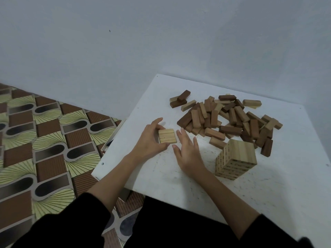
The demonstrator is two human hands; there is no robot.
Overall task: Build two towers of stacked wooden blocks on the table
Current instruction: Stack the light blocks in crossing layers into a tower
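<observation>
— Finished tower: stood near the table front edge, complete?
— Judged so. Second base layer, near the left edge, is gripped by left hand for squaring; right hand lies relaxed beside. Loose blocks are heaped toward the far edge.

towers: one finished tower right of the table middle | three-block layer: one, left of it | loose pile: dozens, behind it | hands: two
</observation>
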